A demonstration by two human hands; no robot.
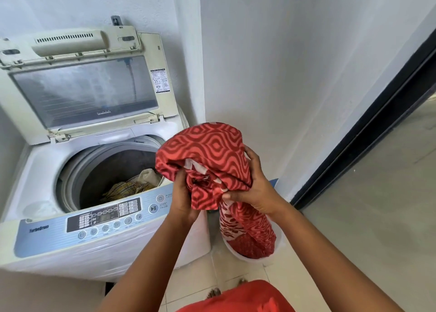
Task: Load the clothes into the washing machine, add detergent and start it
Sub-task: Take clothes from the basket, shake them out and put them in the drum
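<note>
A white top-loading washing machine (47, 160) stands at the left with its lid (82, 85) raised. Yellowish and beige clothes (132, 186) lie in its drum. I hold a red patterned cloth (207, 151) bunched up just right of the drum opening. My left hand (182, 193) grips its lower left folds. My right hand (257, 184) grips its right side. The cloth's tail hangs down into a white basin (278, 243) on the floor beside the machine. No detergent shows.
The control panel (103, 215) with a start/pause button (153, 208) faces me. White walls enclose the machine in a corner. A dark-framed glass sliding door (368, 132) runs along the right. My bare toes (213, 293) stand on pale floor tiles.
</note>
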